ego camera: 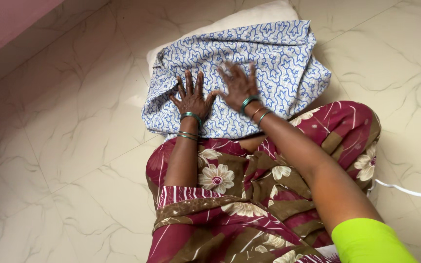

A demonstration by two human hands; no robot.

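Pillow (249,53) in a blue-and-white patterned cover (288,73), lying on the tiled floor (64,146) directly in front of the seated person's knees. A bare white corner of the pillow shows at the far end. Left hand (191,97) flat on the cover, fingers spread, palm down. Right hand (239,85) just beside it, likewise open and pressed flat, slightly blurred. Green bangles (193,117) on both wrists. Maroon floral sari (230,195) covers the lap; white cord (405,191) on the floor at right.
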